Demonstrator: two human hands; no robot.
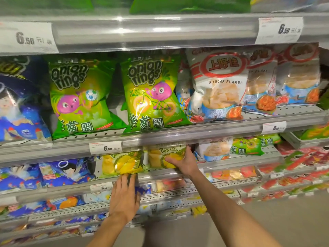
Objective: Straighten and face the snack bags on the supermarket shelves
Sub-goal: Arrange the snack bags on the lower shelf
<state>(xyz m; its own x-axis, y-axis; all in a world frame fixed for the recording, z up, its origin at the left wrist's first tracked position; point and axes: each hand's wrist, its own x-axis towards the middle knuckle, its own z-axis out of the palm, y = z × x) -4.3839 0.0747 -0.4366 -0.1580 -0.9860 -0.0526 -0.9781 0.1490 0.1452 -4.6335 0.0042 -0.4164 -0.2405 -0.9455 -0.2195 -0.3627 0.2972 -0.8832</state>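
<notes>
Right hand [184, 162]: fingers curled around the right durian chip bag [164, 156], second shelf down in view.
Left hand [124, 195]: released, flat fingers at the left durian chip bag [122, 162]'s lower edge.
Risk: shelf rail [160, 138] overhead could snag a bag top; the glossy film may slip.

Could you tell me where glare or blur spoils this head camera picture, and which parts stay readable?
Head view: glare streaks the clear strip on the top shelf edge and the onion rings bag; the lower right shelves smear into blur; the wide lens bows the shelf lines. The shrimp flakes bag reads sharply, as do the right hand and left hand.
</notes>
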